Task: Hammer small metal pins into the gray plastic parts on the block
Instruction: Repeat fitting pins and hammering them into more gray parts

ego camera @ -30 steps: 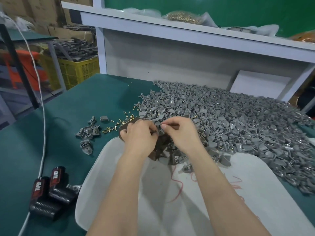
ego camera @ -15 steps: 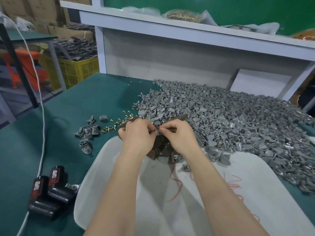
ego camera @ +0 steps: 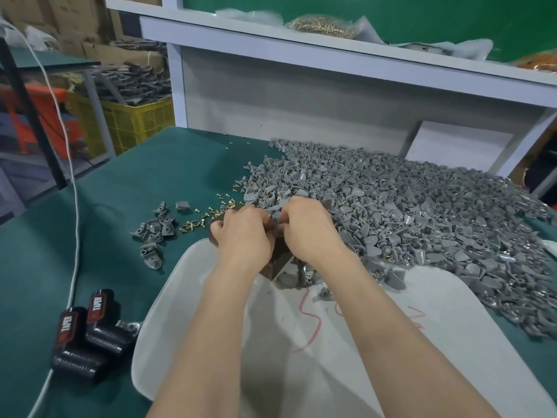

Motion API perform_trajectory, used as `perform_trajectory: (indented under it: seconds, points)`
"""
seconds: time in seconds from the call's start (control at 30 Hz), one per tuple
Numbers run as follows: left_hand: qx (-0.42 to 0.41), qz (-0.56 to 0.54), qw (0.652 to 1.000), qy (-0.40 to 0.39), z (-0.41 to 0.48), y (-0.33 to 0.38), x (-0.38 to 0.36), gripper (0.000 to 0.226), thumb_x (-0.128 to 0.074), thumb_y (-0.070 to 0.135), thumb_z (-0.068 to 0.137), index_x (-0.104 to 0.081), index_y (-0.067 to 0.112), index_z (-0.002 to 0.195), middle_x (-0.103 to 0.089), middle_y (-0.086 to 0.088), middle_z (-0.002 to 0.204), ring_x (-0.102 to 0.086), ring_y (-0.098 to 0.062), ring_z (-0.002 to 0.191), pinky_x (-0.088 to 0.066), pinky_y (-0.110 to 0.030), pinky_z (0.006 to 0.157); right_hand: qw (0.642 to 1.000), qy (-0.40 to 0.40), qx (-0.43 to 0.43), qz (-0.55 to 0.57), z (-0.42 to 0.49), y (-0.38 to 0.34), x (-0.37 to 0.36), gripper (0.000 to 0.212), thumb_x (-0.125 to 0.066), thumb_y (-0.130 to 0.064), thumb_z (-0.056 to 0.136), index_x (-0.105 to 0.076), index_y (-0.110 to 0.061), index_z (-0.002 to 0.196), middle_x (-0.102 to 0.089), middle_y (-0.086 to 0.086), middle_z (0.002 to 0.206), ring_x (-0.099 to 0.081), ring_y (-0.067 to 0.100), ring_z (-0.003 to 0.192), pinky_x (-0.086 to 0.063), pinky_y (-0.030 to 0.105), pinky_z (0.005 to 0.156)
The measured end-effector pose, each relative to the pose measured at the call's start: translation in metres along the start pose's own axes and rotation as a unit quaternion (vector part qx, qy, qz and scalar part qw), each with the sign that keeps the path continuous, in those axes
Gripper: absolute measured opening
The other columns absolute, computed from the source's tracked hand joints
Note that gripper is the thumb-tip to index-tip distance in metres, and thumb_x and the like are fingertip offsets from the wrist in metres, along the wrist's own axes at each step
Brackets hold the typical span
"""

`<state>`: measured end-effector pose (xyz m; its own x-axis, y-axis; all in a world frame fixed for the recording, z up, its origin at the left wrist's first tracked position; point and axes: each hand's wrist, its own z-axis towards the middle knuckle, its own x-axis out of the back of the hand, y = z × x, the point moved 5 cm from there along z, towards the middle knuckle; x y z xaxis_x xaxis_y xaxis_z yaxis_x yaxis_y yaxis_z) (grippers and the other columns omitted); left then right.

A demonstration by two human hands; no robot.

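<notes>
- Your left hand (ego camera: 241, 233) and right hand (ego camera: 310, 230) curl fingertip to fingertip over the brown block (ego camera: 278, 262) at the white tray's (ego camera: 391, 357) far edge; what they pinch, I cannot tell.
- The gray plastic parts (ego camera: 422, 212) look light, stiff and likely slick: pinch the flat face.
- The brass pins (ego camera: 208, 215), left of the block, look tiny and prone to roll; take one by its shank.

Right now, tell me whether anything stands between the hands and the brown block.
Nothing visible does. The left hand and right hand are both on the block, fingertips meeting over its top; what they pinch is hidden. The gray parts pile only crowds the block's right and far sides.
</notes>
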<state>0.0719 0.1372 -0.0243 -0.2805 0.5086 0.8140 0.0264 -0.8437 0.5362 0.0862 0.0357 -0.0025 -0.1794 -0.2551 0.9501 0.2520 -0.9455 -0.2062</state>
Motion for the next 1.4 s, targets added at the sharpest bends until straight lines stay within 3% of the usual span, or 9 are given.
perform_trajectory:
  seconds: [0.23,0.37,0.5,0.6,0.8,1.17,1.4]
  points:
    - [0.003,-0.004,1.0,0.0,-0.002,0.001,0.001,0.013,-0.055,0.015,0.086,-0.067,0.021,0.083,-0.064,-0.001,0.098,-0.046,-0.028,0.103,-0.026,-0.036,0.086,1.0,0.001,0.018,-0.011,-0.004,-0.003,0.003,0.012,-0.053,-0.007,0.088,-0.065,-0.009,0.091,-0.057,0.007,0.097,-0.059,0.025,0.086,-0.047,0.031,0.07]
    - [0.009,-0.031,0.999,-0.001,-0.003,0.001,0.003,0.012,-0.058,0.021,0.087,-0.062,0.028,0.077,-0.064,0.003,0.099,-0.047,-0.027,0.107,-0.023,-0.034,0.084,0.994,-0.03,0.0,0.105,-0.009,0.012,0.008,0.019,-0.055,-0.015,0.092,-0.073,-0.013,0.096,-0.067,0.002,0.096,-0.059,0.018,0.09,-0.045,0.027,0.083]
    - [0.013,-0.035,0.999,0.004,-0.003,0.0,0.002,0.017,-0.058,0.019,0.086,-0.057,0.03,0.073,-0.063,0.005,0.096,-0.048,-0.026,0.105,-0.021,-0.034,0.083,0.977,-0.01,-0.042,0.211,-0.013,0.024,0.009,0.02,-0.055,-0.013,0.093,-0.072,-0.016,0.104,-0.071,-0.001,0.094,-0.063,0.011,0.085,-0.048,0.024,0.086]
    - [0.011,-0.033,0.999,0.008,-0.002,-0.001,0.002,0.016,-0.058,0.021,0.086,-0.057,0.03,0.073,-0.064,0.004,0.097,-0.048,-0.026,0.106,-0.021,-0.034,0.082,0.982,0.006,-0.016,0.186,-0.012,0.019,0.005,0.017,-0.059,-0.015,0.09,-0.07,-0.016,0.103,-0.069,-0.003,0.099,-0.056,0.007,0.084,-0.04,0.014,0.078]
    - [0.006,-0.031,0.999,0.007,-0.002,-0.001,0.001,0.01,-0.06,0.024,0.087,-0.064,0.026,0.078,-0.065,0.002,0.098,-0.048,-0.028,0.107,-0.023,-0.035,0.085,0.993,0.007,0.001,0.12,-0.009,0.01,0.0,0.01,-0.058,-0.015,0.089,-0.068,-0.015,0.091,-0.063,0.005,0.096,-0.059,0.021,0.087,-0.049,0.038,0.084]
    - [0.007,-0.029,1.0,0.01,-0.002,0.001,0.003,0.015,-0.055,0.02,0.086,-0.066,0.024,0.076,-0.064,0.002,0.093,-0.048,-0.027,0.104,-0.023,-0.035,0.083,0.977,0.054,-0.087,0.189,-0.014,0.016,-0.009,0.009,-0.06,-0.018,0.089,-0.069,-0.016,0.087,-0.065,0.001,0.099,-0.059,0.018,0.093,-0.045,0.033,0.089]
    - [-0.002,-0.003,1.0,0.008,-0.003,0.003,0.002,0.012,-0.055,0.021,0.087,-0.067,0.02,0.085,-0.063,-0.001,0.099,-0.046,-0.028,0.107,-0.026,-0.035,0.086,0.994,0.065,-0.058,0.073,-0.013,0.005,-0.008,0.01,-0.054,-0.012,0.09,-0.063,-0.013,0.088,-0.057,0.004,0.103,-0.056,0.024,0.093,-0.033,0.027,0.07]
